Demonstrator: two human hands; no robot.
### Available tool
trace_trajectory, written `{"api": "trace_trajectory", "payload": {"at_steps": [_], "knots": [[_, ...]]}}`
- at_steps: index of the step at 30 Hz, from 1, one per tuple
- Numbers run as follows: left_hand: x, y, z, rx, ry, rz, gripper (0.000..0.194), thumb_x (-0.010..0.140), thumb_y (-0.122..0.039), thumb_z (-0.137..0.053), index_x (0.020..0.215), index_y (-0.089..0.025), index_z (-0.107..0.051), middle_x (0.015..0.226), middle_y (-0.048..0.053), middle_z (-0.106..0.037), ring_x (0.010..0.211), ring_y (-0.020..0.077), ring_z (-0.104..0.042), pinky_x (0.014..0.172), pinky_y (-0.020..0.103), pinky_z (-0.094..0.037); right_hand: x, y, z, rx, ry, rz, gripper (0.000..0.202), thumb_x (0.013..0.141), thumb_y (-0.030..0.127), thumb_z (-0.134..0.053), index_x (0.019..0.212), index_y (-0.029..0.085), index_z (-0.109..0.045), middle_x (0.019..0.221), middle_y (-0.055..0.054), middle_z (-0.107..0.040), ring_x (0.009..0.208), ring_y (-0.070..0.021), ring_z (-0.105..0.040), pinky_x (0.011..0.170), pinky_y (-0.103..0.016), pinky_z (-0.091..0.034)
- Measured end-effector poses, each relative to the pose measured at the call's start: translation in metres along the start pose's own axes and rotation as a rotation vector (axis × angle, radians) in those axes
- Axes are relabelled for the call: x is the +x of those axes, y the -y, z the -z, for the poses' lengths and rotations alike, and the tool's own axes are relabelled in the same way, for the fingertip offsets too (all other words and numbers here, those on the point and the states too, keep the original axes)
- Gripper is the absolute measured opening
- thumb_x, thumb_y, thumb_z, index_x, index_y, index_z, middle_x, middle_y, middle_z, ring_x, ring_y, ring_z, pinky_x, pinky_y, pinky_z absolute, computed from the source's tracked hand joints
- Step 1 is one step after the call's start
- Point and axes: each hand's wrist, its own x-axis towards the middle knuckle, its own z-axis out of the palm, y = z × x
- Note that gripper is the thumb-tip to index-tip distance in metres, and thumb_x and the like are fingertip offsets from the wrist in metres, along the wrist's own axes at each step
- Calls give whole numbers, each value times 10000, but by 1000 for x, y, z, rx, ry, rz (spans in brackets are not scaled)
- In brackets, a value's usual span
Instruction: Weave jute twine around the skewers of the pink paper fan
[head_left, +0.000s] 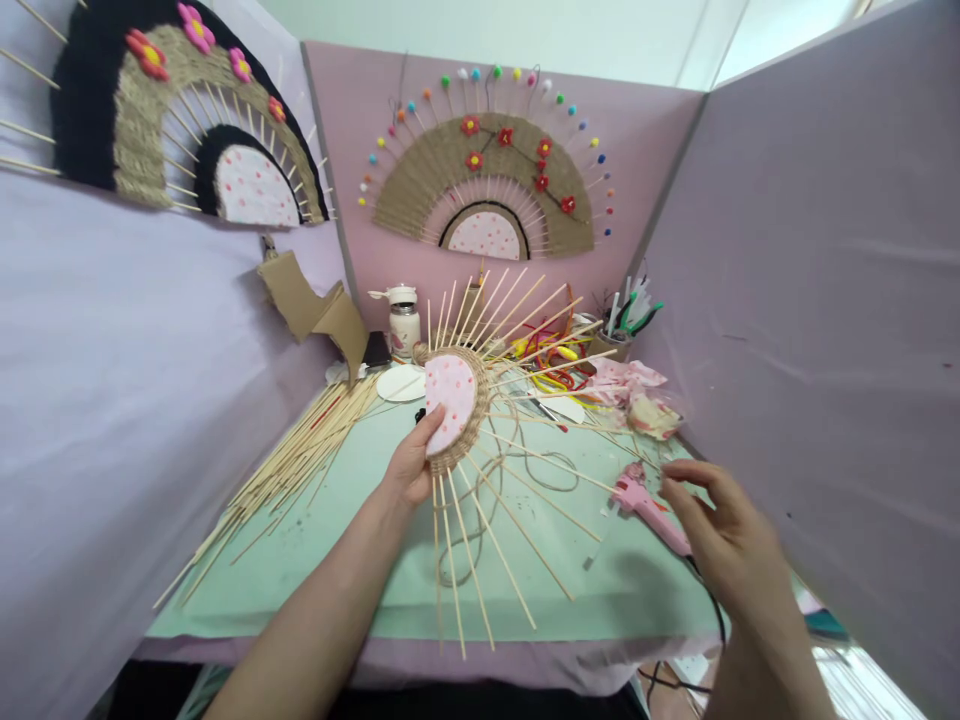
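My left hand (415, 460) grips a half-round fan piece by its flat side, thumb on the pink-dotted white centre (452, 398). Woven twine (478, 412) edges that centre, and thin wooden sticks (510, 575) fan out from it upward, right and downward. A loose length of cord (551, 487) curls on the table behind the sticks. To the right, my right hand (724, 515) is raised above the table, thumb and forefinger bent toward each other; whether something small is between them cannot be made out. Beside it lies a pink glue gun (652, 517).
Long loose sticks (300, 460) lie on the left of the green table (360, 590). Behind are a bottle (405, 325), red and yellow strands (555, 365), crumpled cloth (626, 380) and a tool cup (611, 345). Decorated fans (487, 150) hang on the partitions.
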Motion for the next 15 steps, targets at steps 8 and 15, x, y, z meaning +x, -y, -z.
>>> {"api": "trace_trajectory", "payload": {"at_steps": [8, 15], "knots": [[6, 3, 3, 17, -28, -3, 333, 875, -159, -556, 1196, -72, -575, 782, 114, -756, 539, 172, -699, 584, 252, -604, 22, -90, -6, -804, 427, -125, 489, 702, 473, -630, 1052, 131, -649, 1056, -176, -671, 1048, -367, -592, 918, -448, -423], [5, 2, 1, -3, -59, 16, 314, 882, -150, -541, 1176, -48, -583, 708, 102, -743, 522, 166, -688, 562, 239, -593, 22, -75, -10, -809, 418, -180, 308, 709, 473, -590, 787, 179, -636, 867, -157, -666, 885, -338, -608, 748, -394, -455]]}}
